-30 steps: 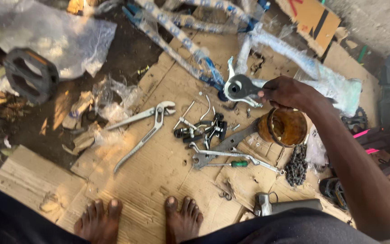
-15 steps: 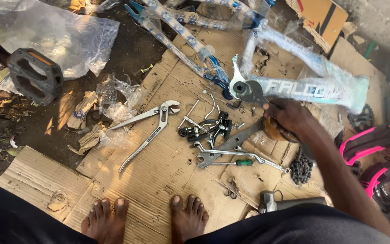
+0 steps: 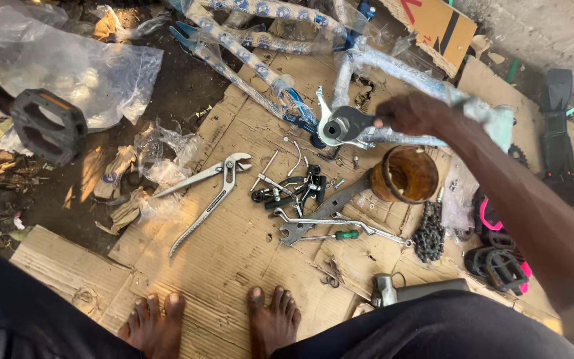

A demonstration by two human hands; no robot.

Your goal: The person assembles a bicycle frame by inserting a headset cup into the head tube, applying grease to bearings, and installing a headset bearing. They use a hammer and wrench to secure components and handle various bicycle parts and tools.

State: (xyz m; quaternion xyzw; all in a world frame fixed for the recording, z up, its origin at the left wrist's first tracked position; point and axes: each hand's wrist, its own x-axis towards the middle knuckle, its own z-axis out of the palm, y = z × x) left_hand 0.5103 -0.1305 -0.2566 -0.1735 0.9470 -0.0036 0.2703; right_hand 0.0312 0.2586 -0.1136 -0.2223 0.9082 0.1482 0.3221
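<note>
Right hand (image 3: pixel 414 112): closed around the handle of a grey metal spanner (image 3: pixel 348 123).
Spanner head: seated on the bottom bracket of the plastic-wrapped blue bicycle frame (image 3: pixel 260 63).
Left hand: out of view.
Risk: spanner may slip off, knocking the brown round tin (image 3: pixel 408 174) just beside.

On the cardboard sheet (image 3: pixel 234 246), water-pump pliers (image 3: pixel 207 193) lie left of centre. Wrenches (image 3: pixel 327 216) and a screwdriver (image 3: pixel 330 235) sit mid-frame. A round tin (image 3: pixel 404 174) stands right of them, a chain (image 3: pixel 428 231) below it. The pedal (image 3: pixel 48 125) sits far left, the wrapped bicycle frame (image 3: pixel 267 66) across the top.
</note>
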